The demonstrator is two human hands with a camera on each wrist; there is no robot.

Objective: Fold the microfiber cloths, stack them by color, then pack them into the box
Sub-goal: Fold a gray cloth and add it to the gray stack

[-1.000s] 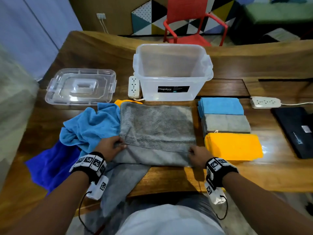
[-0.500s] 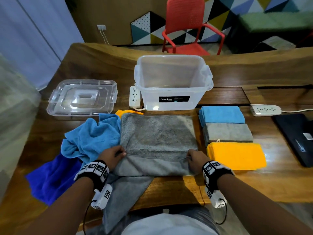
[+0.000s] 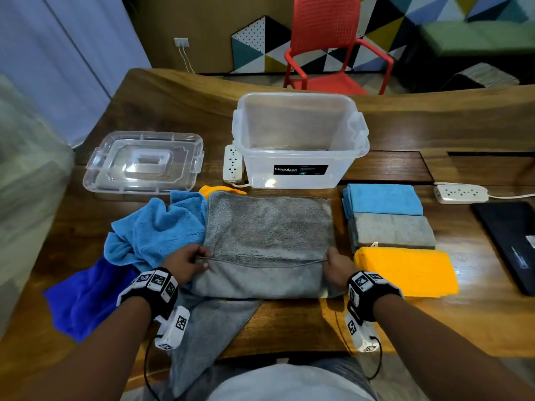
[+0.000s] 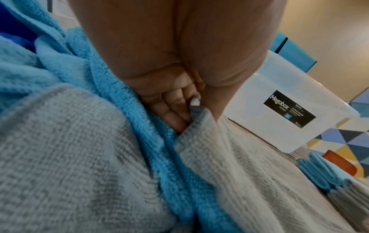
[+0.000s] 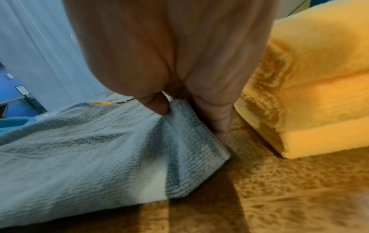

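Both hands pinch the doubled edge of a grey cloth [image 3: 269, 227] spread directly in front of the clear box [image 3: 299, 140], the left hand [image 3: 185, 263] at one corner, the right hand [image 3: 337, 266] at the other, fingers [image 5: 157, 107] clamped on the hem, apparently to keep the fold square. To the right of the box's front, folded light-blue [image 3: 383, 199], grey [image 3: 393, 230] and yellow [image 3: 405, 270] stacks sit by colour. Unfolded blue cloths [image 3: 156, 227] are heaped to its left on the wooden surface [image 3: 289, 322], awaiting their turn.
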